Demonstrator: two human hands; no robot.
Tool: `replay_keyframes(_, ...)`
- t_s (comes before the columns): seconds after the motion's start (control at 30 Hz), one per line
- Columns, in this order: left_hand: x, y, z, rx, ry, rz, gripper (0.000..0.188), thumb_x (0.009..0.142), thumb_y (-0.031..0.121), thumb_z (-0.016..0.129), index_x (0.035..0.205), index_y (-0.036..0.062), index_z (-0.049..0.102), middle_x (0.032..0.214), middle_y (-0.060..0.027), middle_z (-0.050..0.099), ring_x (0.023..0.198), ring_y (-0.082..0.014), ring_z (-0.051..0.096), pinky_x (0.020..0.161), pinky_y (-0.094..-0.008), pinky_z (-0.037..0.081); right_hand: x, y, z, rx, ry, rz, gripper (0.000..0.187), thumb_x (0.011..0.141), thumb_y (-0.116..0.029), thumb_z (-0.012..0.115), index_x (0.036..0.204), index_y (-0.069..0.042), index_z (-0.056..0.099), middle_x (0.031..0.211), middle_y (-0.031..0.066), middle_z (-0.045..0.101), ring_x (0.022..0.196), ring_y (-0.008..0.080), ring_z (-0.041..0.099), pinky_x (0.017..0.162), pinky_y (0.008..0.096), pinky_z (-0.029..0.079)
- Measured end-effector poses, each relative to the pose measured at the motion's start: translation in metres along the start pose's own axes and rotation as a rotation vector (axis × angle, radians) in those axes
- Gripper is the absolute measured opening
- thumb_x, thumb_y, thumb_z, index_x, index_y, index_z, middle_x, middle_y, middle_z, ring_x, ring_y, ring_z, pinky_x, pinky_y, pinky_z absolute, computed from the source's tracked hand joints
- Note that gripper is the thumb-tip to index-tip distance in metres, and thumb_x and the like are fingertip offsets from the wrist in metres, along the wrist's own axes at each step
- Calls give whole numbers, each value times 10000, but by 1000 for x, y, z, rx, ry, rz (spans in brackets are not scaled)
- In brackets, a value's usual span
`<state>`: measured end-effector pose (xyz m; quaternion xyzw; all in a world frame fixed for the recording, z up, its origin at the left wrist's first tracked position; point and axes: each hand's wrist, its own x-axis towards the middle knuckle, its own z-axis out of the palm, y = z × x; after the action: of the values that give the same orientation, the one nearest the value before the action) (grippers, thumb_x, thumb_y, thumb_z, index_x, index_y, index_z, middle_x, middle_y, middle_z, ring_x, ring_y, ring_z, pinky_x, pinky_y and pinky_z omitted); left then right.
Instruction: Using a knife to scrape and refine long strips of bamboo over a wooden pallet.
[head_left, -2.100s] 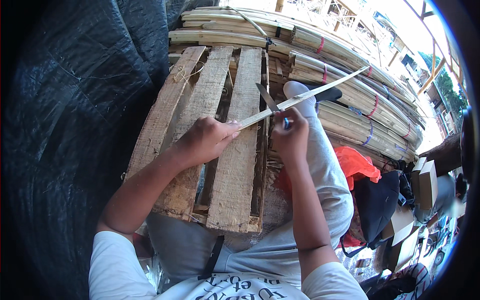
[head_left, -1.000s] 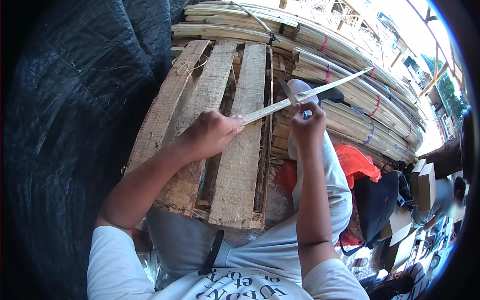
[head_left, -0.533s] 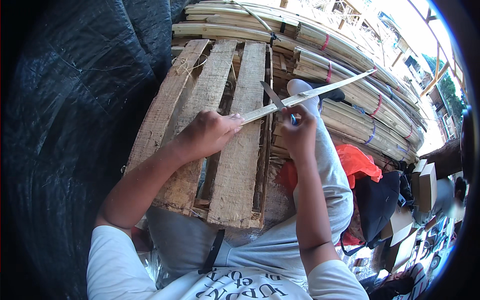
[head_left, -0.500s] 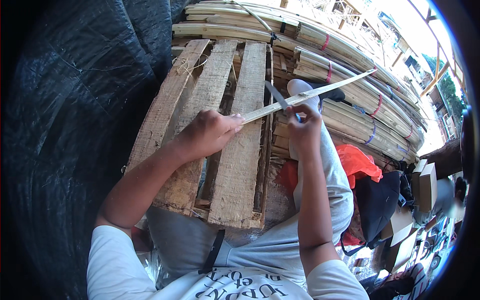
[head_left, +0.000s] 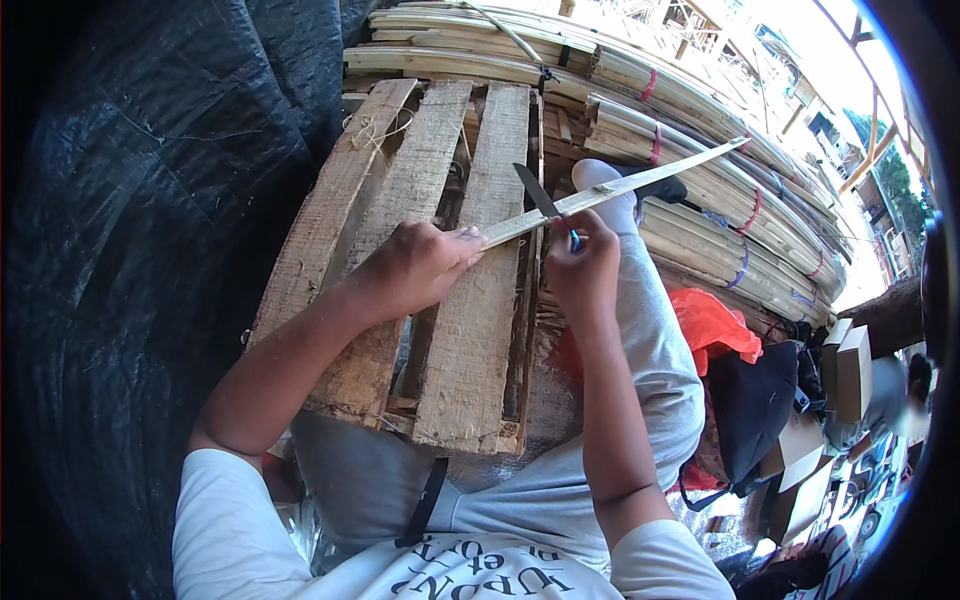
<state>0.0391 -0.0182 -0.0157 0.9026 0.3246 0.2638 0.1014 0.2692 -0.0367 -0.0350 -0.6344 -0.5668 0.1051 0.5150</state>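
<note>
My left hand (head_left: 415,268) grips the near end of a long thin pale bamboo strip (head_left: 640,183) that slants up and to the right. My right hand (head_left: 583,268) is closed on a knife with a blue handle; its dark blade (head_left: 535,190) points up and left and lies against the strip just right of my left hand. Both hands are above a rough wooden pallet (head_left: 440,250) that rests over my grey-trousered legs (head_left: 640,400).
Bundles of bamboo slats (head_left: 700,110) tied with red and blue bands are stacked behind the pallet. Black plastic sheeting (head_left: 130,250) covers the left side. An orange cloth (head_left: 715,325), a dark bag (head_left: 755,405) and cardboard boxes (head_left: 850,370) lie at the right.
My right hand with the knife has shifted a little back and forth along the strip near my left hand. The strip's angle has barely changed; my left hand stays put.
</note>
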Motion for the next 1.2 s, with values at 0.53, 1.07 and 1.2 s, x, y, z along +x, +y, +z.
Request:
replay_keyframes(0.53,-1,1,1,25,2,10,251,955,127,685,1156,-17,732,1100,-249,719,962,-341,745,855,-400,609,-15,-25,-1,-114,-15,-49,147,950,-89,678,907,52,677,676,218,675,638,333,702,627,405,516)
replay_keyframes(1.07,3,3,2,13,3,10,258,957,119,680,1169,-22,726,1072,-253,716,939,-351,744,827,-396,607,-11,-11,0,-60,23,-119,171,930,-115,711,939,56,712,741,215,705,681,256,703,676,399,524)
replay_keyframes(1.2,4,3,-1,-27,31,35,258,957,118,682,1168,-24,725,1058,-258,714,909,-358,744,805,-399,604,13,-4,-18,7,-68,167,175,925,-111,708,901,61,718,775,254,714,723,314,735,696,394,532)
